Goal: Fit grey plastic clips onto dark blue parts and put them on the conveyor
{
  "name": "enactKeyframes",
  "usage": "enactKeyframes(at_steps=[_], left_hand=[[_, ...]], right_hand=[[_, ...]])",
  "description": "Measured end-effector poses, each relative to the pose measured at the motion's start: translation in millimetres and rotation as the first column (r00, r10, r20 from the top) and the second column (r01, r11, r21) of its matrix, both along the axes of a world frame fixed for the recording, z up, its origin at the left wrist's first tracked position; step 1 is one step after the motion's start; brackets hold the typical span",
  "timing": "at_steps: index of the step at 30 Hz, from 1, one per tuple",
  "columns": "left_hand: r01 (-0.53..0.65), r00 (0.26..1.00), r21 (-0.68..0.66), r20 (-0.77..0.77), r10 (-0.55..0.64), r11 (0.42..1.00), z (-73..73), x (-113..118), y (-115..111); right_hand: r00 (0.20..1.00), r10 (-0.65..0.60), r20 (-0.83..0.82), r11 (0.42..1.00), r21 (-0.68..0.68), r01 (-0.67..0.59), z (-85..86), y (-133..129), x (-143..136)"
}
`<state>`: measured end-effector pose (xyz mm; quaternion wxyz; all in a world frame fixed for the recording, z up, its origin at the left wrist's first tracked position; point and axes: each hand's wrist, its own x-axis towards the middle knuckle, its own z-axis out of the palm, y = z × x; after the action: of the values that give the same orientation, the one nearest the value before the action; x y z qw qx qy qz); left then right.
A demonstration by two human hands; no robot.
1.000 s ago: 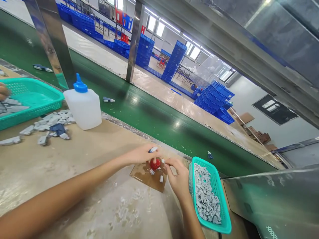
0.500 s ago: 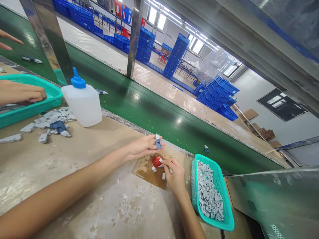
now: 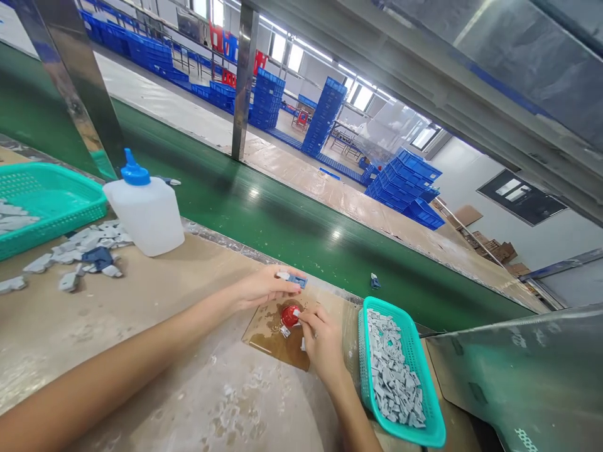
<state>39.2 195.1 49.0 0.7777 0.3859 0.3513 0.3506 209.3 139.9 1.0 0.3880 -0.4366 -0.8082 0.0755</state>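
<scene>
My left hand is closed on a blue-and-grey plastic part, which lies lengthwise along the fingertips. Between the thumb and fingers of my right hand is a small grey plastic piece, its end at a small round red thing, perhaps a cap. Under both hands lies a brown, wet-looking sheet on the worktable. A loose grey piece rests on it beside the red thing, and another is partly covered by my right hand.
At right stands a green basket full of small grey pieces. A white bottle with a blue nozzle is at left, near a pile of grey parts and another green basket. A green conveyor belt runs behind, carrying a blue-and-grey part.
The part in my left hand has turned from upright to lying sideways. My right hand keeps its grey piece at the red thing. Another person's hands have left the view at left.
</scene>
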Motion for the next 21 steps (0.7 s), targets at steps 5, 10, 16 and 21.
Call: enactKeyframes(at_steps=[5, 10, 16, 21], left_hand=[[0.0, 0.987, 0.113, -0.159, 0.018, 0.994, -2.8, 1.9, -4.9], [0.083, 0.955, 0.338, -0.295, 0.022, 0.937, -15.0, -1.8, -6.1], [0.17, 0.95, 0.327, -0.305, -0.067, 0.93, -14.0, -1.5, -8.0], [0.188, 0.954, 0.309, -0.284, -0.099, 0.932, -7.8, 5.3, -15.0]], right_hand=[[1.0, 0.017, -0.013, 1.0, 0.011, -0.017, -1.3, -0.3, 0.7], [0.987, -0.001, -0.159, 0.99, -0.138, -0.022, 15.8, -4.5, 3.1], [0.885, -0.108, -0.452, 0.973, -0.229, 0.002, 30.3, -4.5, 5.7], [0.907, -0.115, -0.404, 0.97, -0.243, 0.014, 29.8, -6.2, 2.6]])
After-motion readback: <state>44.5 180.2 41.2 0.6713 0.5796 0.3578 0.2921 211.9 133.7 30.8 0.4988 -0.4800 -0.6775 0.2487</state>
